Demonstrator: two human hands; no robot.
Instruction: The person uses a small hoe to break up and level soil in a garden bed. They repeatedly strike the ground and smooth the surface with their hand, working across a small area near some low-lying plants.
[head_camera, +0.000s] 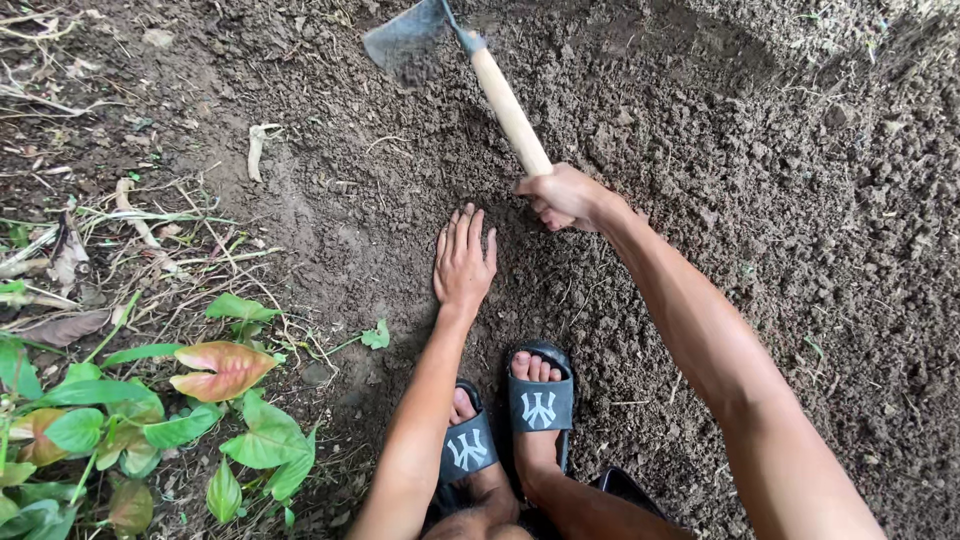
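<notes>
My right hand (563, 196) grips the pale wooden handle of a small hoe (507, 108). The hoe's grey metal blade (405, 42) is up at the top of the view, over the dark loose soil (700, 150). My left hand (463, 262) lies flat on the soil with its fingers together, palm down, just left of and below the right hand. It holds nothing. Both forearms reach in from the bottom of the view.
My feet in dark slide sandals (540, 400) stand on the soil below the hands. A plant with green and reddish leaves (220, 368) grows at the lower left. Dry stems and dead leaves (130, 215) lie on the ground at the left.
</notes>
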